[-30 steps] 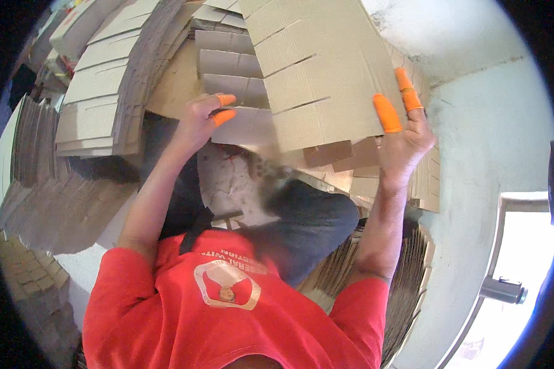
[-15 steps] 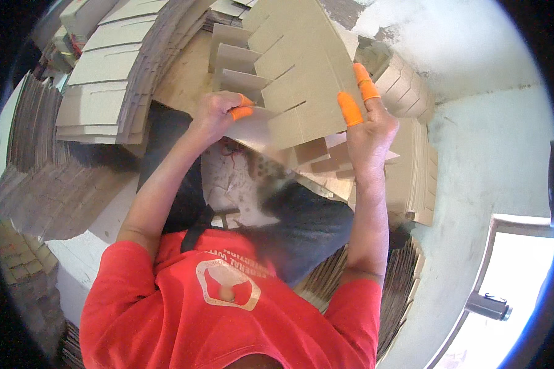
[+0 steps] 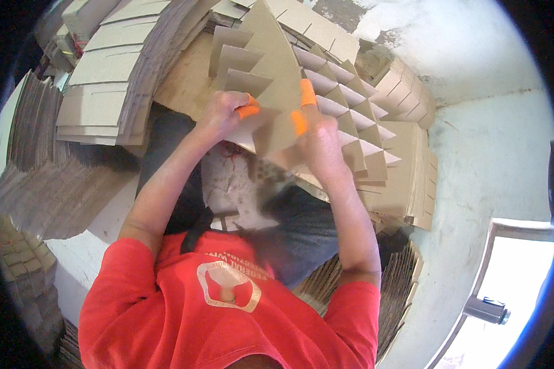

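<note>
A long cardboard divider sheet [image 3: 269, 58] stands steeply tilted between my hands, with several shorter cross pieces [image 3: 239, 59] jutting from its left side. My left hand [image 3: 226, 114], orange finger cots on two fingers, pinches a cross piece at the near left end. On the sheet's right face lies my right hand [image 3: 319, 132], closed around its near part, also with two orange finger cots; its thumb side is partly hidden. Just right of the sheet, an assembled cardboard grid [image 3: 351, 101] of interlocked strips rests on other cardboard.
Tall stacks of slotted cardboard [image 3: 101, 77] fill the left side. More cardboard sheets [image 3: 400, 166] are piled at the right, by a pale wall [image 3: 468, 154]. A wooden board [image 3: 181, 83] lies under the work. Further cardboard [image 3: 394, 283] stands beside my right elbow.
My right hand has moved left, swinging the cardboard divider sheet to a steeper tilt and uncovering the grid behind it. My left hand has shifted only slightly.
</note>
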Demonstrator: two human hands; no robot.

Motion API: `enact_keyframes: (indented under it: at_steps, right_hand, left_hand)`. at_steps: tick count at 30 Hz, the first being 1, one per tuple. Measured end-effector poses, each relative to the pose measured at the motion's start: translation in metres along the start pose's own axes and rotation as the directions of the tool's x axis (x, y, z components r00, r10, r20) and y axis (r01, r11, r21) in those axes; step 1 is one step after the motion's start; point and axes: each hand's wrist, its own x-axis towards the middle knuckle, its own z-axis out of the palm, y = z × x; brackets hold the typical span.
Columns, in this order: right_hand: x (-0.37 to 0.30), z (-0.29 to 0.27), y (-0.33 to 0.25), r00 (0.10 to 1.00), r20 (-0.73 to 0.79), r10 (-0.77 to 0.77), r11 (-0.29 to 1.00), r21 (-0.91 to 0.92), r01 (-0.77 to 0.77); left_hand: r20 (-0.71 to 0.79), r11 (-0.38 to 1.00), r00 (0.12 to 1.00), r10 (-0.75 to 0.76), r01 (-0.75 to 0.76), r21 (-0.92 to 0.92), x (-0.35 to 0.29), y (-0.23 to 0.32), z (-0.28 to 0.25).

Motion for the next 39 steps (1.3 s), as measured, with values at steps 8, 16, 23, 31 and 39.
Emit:
enact_keyframes:
  at_steps: [8,16,23,31,39]
  right_hand:
    - [-0.010,0.045,0.000,0.977,0.202,0.067,0.995,-0.082,-0.051]
    - [-0.027,0.026,0.009,0.994,0.055,0.095,0.993,-0.078,-0.090]
    - [-0.023,-0.009,0.107,0.844,-0.379,0.379,0.824,-0.278,-0.495]
    - [-0.035,-0.010,0.075,0.974,-0.140,0.177,0.969,0.198,-0.147]
    - [-0.052,-0.019,0.068,0.939,-0.324,0.116,0.979,-0.121,-0.162]
  left_hand:
    - [0.038,0.999,0.999,0.023,-0.024,0.028,-0.004,-0.001,-0.003]
    - [-0.008,0.987,0.999,0.043,-0.041,0.153,-0.008,0.012,-0.013]
    - [0.213,0.846,0.934,0.287,-0.351,0.401,0.002,0.031,0.002]
    - [0.405,0.815,0.883,0.238,-0.408,0.411,0.103,0.011,0.020]
    - [0.801,0.765,0.588,-0.110,-0.464,0.446,0.130,-0.003,0.029]
